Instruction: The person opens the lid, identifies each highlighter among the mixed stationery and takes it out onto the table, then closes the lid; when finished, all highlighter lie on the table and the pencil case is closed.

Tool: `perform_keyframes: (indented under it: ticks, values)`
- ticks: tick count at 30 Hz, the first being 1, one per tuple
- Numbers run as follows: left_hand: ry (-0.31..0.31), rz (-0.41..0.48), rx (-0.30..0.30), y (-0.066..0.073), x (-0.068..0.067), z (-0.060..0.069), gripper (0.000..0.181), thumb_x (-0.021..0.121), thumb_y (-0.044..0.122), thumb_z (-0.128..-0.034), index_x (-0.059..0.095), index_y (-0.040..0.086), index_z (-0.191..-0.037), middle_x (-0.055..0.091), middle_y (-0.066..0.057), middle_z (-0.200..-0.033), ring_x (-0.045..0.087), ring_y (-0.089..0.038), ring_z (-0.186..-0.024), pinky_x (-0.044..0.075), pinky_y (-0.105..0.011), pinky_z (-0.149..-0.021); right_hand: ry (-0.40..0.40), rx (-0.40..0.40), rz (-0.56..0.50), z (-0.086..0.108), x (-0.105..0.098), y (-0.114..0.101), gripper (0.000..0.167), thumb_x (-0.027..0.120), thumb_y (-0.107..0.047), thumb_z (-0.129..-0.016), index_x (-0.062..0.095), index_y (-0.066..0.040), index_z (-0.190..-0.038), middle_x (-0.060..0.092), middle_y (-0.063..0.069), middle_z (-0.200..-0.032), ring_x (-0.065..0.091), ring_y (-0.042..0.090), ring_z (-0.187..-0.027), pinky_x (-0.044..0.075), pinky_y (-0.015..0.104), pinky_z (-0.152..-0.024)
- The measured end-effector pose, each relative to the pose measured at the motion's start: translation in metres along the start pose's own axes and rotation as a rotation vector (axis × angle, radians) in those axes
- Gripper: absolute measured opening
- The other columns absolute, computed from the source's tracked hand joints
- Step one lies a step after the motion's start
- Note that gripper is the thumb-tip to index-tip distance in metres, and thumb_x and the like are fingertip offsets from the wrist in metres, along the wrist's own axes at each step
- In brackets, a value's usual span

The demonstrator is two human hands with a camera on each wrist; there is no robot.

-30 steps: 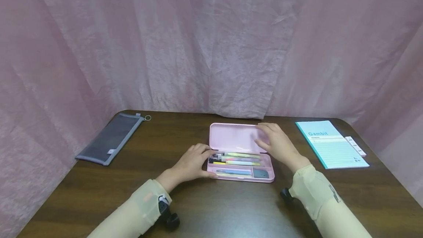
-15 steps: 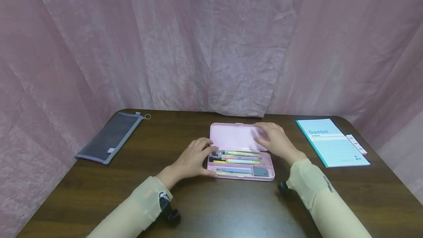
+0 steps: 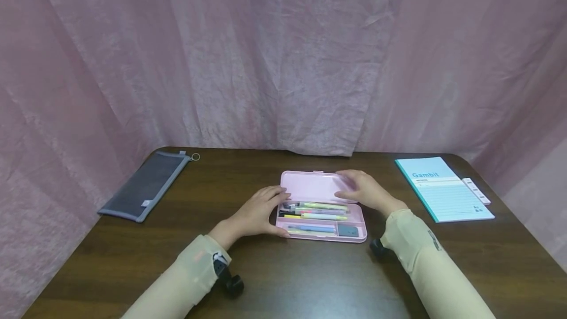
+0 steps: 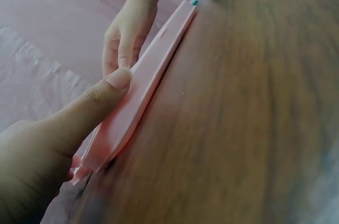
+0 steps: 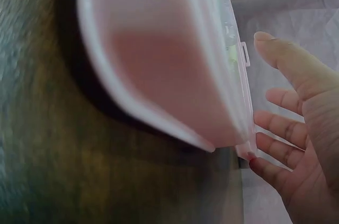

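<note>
A pink pencil case (image 3: 322, 239) stands with its lid (image 3: 307, 186) raised at the back in the head view. Several pens (image 3: 319, 216) lie inside it, and a dark grey-blue block (image 3: 348, 230) fills a small compartment at the front right. My left hand (image 3: 257, 212) grips the case's left end, thumb at the front edge and fingers toward the back. My right hand (image 3: 369, 192) is at the lid's right edge with its fingertips touching it. In the right wrist view, that hand's thumb (image 5: 288, 60) is apart from the lid and its fingers are loosely bent.
A grey zip pouch (image 3: 143, 186) with a ring lies at the table's left. To the right are a light blue notebook (image 3: 445, 191) and a white strip (image 3: 476, 191) partly beneath it. A pink curtain (image 3: 279, 58) hangs behind the wooden table (image 3: 301, 279).
The lid's far edge has come nearer, and the lid looks shorter. My right hand has shifted slightly left with it. The left hand stays at the case's left end.
</note>
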State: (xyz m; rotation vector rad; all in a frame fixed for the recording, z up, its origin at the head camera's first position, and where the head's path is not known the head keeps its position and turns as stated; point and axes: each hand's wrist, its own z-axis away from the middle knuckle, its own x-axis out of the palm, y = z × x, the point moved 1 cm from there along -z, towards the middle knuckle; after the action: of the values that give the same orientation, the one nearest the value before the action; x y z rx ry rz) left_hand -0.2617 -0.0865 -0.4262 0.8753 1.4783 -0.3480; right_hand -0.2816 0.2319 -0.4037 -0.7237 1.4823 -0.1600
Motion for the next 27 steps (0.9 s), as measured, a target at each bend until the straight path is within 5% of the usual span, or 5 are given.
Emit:
perform_keyframes:
  ticks: [16,27]
  values:
    - [0.027,0.041,0.022,-0.0009,0.0073,0.0032,0.089,0.075,0.063,-0.0699,0.048,0.015,-0.140,0.047,-0.009,-0.144,0.038,-0.029,-0.138,0.032,-0.050,-0.114,-0.075,0.053,-0.002,0.0019,0.0057,0.0043,0.074,0.069,-0.047,-0.084,0.045,-0.007,-0.141,0.048,0.019,-0.144,0.040,0.040,-0.136,0.032,0.058,-0.111]
    - [0.023,0.025,0.001,-0.0016,0.0080,0.0033,0.090,0.072,0.066,-0.0704,0.047,0.017,-0.141,0.047,-0.007,-0.145,0.038,-0.027,-0.139,0.030,-0.048,-0.116,-0.029,0.011,0.000,0.0005,0.0062,0.0020,0.070,0.070,-0.041,-0.085,0.047,-0.003,-0.140,0.049,0.021,-0.143,0.040,0.041,-0.135,0.031,0.060,-0.111]
